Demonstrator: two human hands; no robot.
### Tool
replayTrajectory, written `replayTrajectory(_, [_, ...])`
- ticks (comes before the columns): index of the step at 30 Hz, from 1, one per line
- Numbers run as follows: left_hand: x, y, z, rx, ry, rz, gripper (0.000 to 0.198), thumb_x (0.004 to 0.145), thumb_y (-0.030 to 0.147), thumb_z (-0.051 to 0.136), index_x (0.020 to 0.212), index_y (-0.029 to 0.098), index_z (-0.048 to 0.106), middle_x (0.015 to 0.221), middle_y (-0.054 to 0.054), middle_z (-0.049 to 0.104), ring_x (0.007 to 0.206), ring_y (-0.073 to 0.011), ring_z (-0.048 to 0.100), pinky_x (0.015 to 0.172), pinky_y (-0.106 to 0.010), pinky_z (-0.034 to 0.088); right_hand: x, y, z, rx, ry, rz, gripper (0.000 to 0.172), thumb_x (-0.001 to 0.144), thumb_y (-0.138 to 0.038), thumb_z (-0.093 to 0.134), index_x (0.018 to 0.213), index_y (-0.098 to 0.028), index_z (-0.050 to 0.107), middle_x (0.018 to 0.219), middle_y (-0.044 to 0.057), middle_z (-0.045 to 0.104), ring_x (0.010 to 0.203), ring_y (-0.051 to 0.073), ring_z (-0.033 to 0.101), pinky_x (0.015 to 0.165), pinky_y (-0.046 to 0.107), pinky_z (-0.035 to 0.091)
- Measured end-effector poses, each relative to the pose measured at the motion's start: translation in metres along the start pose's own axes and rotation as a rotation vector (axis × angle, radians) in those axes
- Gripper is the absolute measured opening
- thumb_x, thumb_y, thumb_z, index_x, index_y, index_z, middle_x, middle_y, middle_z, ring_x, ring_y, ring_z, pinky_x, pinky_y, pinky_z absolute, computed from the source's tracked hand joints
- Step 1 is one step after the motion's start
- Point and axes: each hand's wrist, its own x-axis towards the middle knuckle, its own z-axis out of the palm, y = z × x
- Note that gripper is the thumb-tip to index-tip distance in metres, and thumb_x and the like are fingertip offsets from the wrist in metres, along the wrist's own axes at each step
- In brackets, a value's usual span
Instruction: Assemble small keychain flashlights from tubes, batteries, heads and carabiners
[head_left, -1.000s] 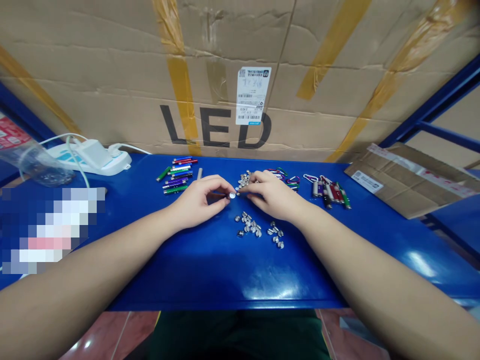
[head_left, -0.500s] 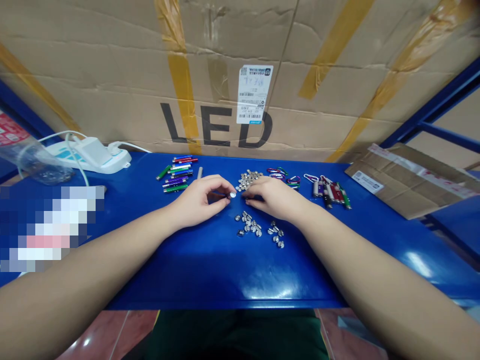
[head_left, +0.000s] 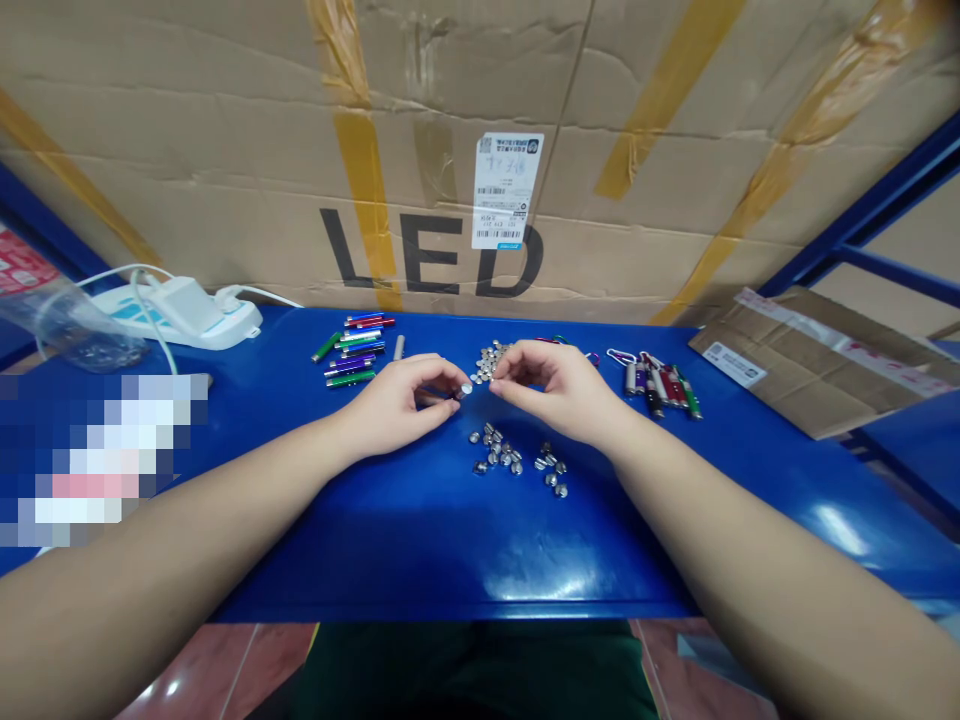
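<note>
My left hand [head_left: 405,402] is closed in a pinch on a silver button cell [head_left: 466,389], its round face showing beyond the fingertips. My right hand [head_left: 559,388] is closed too, thumb and forefinger together at the left edge of a pile of button cells [head_left: 489,357]; whatever lies between these fingertips is too small to make out. Part of that pile is hidden behind the right hand. Nearer me, below both hands, lie a loose group of button cells [head_left: 504,455] and a smaller group of cells [head_left: 552,480].
Several coloured metal tubes [head_left: 354,358] lie at the back left, with a grey tube [head_left: 398,347] beside them. Mini torches with clips [head_left: 660,385] lie right. A power strip [head_left: 180,310], a cardboard box [head_left: 825,360] and a large LED carton [head_left: 262,150] border the blue table [head_left: 390,540].
My right hand has turned and its fingers have drawn into a pinch beside the pile, covering the carabiners behind it more. My left hand stays nearly still with its button cell.
</note>
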Motion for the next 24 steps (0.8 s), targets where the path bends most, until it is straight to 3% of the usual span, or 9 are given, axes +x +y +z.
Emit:
replayTrajectory(3, [0.0, 0.002, 0.0, 0.007, 0.005, -0.008, 0.018, 0.089, 0.025, 0.069, 0.105, 0.018, 0.073, 0.103, -0.007, 0.071, 0.092, -0.0193, 0.074, 0.082, -0.033, 0.065, -0.004, -0.007, 0.007, 0.062, 0.031, -0.056, 0.014, 0.091, -0.033, 0.073, 0.091, -0.019, 0.07, 0.084, 0.004, 0.074, 0.076, 0.017, 0.068, 0.073, 0.032, 0.055])
replayTrajectory(9, [0.0, 0.007, 0.001, 0.021, -0.003, 0.016, 0.018, 0.088, 0.024, 0.07, 0.105, 0.017, 0.073, 0.103, -0.007, 0.073, 0.089, -0.0176, 0.073, 0.078, -0.029, 0.065, -0.004, -0.013, 0.014, -0.178, 0.013, -0.21, 0.01, 0.096, -0.026, 0.065, 0.091, -0.021, 0.072, 0.086, 0.003, 0.077, 0.078, 0.017, 0.071, 0.075, 0.031, 0.055])
replayTrajectory(20, [0.0, 0.006, 0.0, 0.006, 0.021, 0.055, 0.018, 0.09, 0.023, 0.069, 0.107, 0.018, 0.072, 0.104, -0.007, 0.072, 0.091, -0.0173, 0.074, 0.083, -0.03, 0.064, -0.002, -0.011, 0.01, -0.277, 0.053, -0.236, 0.009, 0.094, -0.021, 0.064, 0.09, -0.02, 0.072, 0.084, 0.004, 0.074, 0.076, 0.018, 0.067, 0.075, 0.033, 0.052])
replayTrajectory(24, [-0.001, 0.002, 0.001, -0.056, 0.047, 0.016, 0.025, 0.089, 0.022, 0.069, 0.114, 0.019, 0.066, 0.109, -0.007, 0.07, 0.095, -0.0185, 0.074, 0.082, -0.03, 0.064, -0.004, -0.012, 0.003, -0.441, -0.116, -0.242, 0.008, 0.092, -0.019, 0.067, 0.091, -0.02, 0.075, 0.09, 0.006, 0.074, 0.088, 0.022, 0.065, 0.088, 0.039, 0.049])
